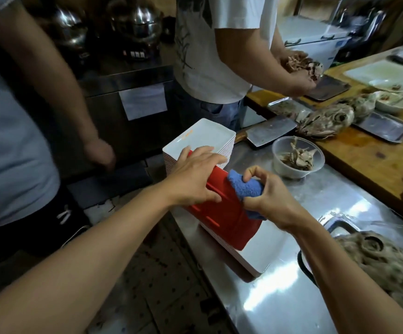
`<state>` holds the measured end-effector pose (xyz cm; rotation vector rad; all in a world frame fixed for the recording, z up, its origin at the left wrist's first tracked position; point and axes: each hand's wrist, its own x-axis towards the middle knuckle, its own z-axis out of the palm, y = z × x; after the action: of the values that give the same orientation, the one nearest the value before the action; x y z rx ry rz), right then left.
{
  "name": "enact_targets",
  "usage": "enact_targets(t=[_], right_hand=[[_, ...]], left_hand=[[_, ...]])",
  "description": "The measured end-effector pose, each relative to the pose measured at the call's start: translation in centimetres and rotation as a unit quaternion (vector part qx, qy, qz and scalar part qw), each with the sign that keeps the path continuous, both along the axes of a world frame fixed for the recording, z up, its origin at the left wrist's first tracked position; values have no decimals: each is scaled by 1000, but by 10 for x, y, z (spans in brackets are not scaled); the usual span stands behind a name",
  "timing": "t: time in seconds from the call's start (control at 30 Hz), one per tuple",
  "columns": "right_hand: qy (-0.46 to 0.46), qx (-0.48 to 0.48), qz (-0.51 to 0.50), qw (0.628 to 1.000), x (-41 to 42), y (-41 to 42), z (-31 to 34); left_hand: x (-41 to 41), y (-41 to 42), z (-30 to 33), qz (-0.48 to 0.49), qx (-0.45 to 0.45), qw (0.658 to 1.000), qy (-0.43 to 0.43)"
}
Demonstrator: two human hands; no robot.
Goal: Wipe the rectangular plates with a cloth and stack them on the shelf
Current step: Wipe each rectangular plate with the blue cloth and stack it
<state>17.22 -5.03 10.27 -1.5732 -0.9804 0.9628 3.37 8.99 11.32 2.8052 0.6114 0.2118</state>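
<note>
My left hand [195, 175] grips the upper edge of a rectangular plate [224, 218], tilted on edge with its red underside facing me. My right hand [268, 196] holds a blue cloth [245, 186] bunched against the plate's right edge. The plate stands over a low stack of white rectangular plates [251, 259] on the steel counter. Behind my left hand rises a taller stack of white plates [202, 138] with red rims.
A cleaver [270, 133] and a clear bowl of scraps [298, 156] lie past the stacks. A wooden board [369, 160] holds trays, bowls and an animal head [328, 122]. Another head [376, 259] sits near right. Two people stand at left and behind.
</note>
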Motion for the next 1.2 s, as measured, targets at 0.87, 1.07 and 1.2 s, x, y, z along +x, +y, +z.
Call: enact_targets(t=[0.87,1.07,1.2], right_hand=[[-474,83,-153,863,-6,16,9],[-512,52,-172,840,1,8,-4],[-420,61,-226,877,1,4,-12]], left_hand=[[4,-10,-11,209,-306,916,-152],[4,-14,-16,252,-500,800,-217],[6,-23,-21,279,-556,744,-244]])
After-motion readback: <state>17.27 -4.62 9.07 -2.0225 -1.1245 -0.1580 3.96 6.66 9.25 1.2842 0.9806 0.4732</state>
